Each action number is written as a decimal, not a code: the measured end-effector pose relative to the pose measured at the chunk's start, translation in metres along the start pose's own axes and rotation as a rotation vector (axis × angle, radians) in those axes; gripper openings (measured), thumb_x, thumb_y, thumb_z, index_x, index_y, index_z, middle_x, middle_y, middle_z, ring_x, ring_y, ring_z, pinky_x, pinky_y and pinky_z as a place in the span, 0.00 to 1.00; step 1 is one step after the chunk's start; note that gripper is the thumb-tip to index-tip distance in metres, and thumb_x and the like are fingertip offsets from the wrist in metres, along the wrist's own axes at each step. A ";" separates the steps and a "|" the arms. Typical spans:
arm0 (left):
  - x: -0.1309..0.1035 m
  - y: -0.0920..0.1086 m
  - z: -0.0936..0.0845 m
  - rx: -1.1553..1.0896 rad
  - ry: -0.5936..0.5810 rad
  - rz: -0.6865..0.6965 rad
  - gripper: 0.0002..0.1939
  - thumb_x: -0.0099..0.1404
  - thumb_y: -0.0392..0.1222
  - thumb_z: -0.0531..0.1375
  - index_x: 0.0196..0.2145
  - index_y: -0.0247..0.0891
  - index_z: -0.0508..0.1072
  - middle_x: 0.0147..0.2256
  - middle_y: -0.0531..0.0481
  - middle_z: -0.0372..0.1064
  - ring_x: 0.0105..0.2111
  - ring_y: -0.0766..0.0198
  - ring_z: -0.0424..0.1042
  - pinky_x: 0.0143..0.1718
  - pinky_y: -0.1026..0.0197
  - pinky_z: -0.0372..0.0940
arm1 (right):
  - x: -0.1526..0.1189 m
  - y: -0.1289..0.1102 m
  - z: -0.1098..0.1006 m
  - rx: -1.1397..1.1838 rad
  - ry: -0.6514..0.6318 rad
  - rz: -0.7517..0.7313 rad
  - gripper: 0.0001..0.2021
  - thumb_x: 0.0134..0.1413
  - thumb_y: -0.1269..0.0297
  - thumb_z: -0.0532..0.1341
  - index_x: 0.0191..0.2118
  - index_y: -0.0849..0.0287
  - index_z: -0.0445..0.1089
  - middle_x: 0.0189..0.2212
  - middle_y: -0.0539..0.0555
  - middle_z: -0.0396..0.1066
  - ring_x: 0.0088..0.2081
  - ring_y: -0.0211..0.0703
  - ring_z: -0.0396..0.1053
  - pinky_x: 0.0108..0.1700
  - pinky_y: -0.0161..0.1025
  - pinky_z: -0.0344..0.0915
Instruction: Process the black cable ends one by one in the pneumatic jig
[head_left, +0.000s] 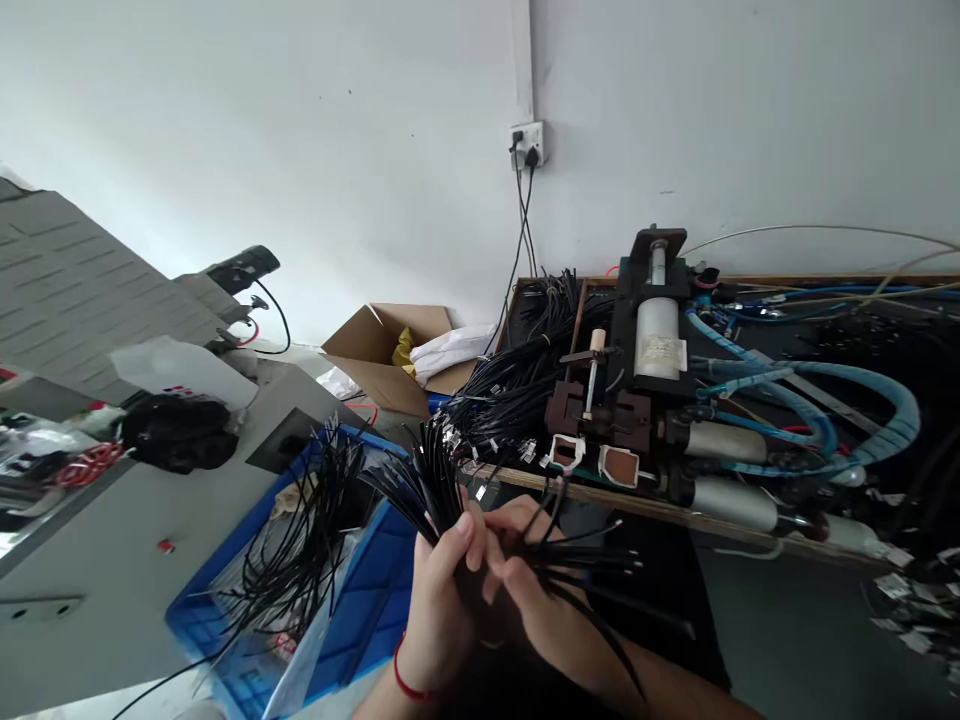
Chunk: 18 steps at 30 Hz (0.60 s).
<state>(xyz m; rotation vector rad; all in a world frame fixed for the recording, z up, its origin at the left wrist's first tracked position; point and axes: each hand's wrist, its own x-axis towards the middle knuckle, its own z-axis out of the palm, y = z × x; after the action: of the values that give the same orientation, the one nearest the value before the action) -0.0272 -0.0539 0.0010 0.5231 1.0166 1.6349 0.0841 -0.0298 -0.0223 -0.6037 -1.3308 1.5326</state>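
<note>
My left hand [448, 575], with a red string round its wrist, is closed round a thick bundle of black cables [429, 480] whose ends fan out upward. Close beside it, my right hand [536, 590] grips more black cables [592, 560], which spread out to the right. The fingers of both hands meet in the middle. Where the two bunches pass between the palms is hidden.
A blue crate [375, 610] with loose black cables stands at the lower left, beside a grey machine [150, 560]. An open cardboard box [375, 375] is behind. To the right, a wood-edged bench [517, 482] carries cable bundles and pneumatic cylinders [660, 340] with blue hoses.
</note>
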 end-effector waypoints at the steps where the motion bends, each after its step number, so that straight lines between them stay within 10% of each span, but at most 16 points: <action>1: 0.002 -0.003 -0.001 -0.037 -0.014 -0.026 0.20 0.67 0.48 0.70 0.25 0.38 0.69 0.19 0.60 0.59 0.14 0.73 0.58 0.18 0.68 0.57 | -0.003 0.002 -0.003 -0.010 0.049 -0.034 0.18 0.70 0.43 0.60 0.37 0.51 0.77 0.34 0.53 0.75 0.33 0.49 0.73 0.37 0.45 0.72; 7: 0.005 -0.039 -0.022 -0.217 -0.369 -0.265 0.20 0.64 0.51 0.72 0.49 0.39 0.79 0.24 0.57 0.71 0.17 0.72 0.63 0.22 0.69 0.63 | -0.026 0.016 -0.022 0.203 0.148 -0.011 0.23 0.75 0.51 0.58 0.28 0.54 0.74 0.31 0.51 0.70 0.27 0.42 0.71 0.34 0.43 0.68; 12: 0.000 -0.063 -0.034 -0.212 -0.550 -0.388 0.14 0.63 0.44 0.75 0.38 0.31 0.79 0.20 0.52 0.71 0.15 0.73 0.61 0.17 0.72 0.56 | -0.035 0.015 -0.037 0.266 0.332 0.007 0.29 0.74 0.50 0.60 0.19 0.56 0.63 0.24 0.49 0.60 0.29 0.43 0.61 0.35 0.41 0.61; 18: 0.017 -0.014 -0.026 -0.347 -0.666 -0.213 0.09 0.74 0.49 0.65 0.42 0.43 0.71 0.23 0.62 0.62 0.16 0.69 0.71 0.29 0.58 0.79 | -0.028 0.025 -0.034 0.739 0.391 0.417 0.26 0.58 0.44 0.71 0.21 0.57 0.67 0.25 0.46 0.60 0.21 0.34 0.51 0.24 0.36 0.55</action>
<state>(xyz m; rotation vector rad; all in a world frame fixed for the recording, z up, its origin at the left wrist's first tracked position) -0.0445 -0.0470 -0.0275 0.6360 0.2759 1.2707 0.1150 -0.0374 -0.0611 -0.6682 -0.2953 1.9565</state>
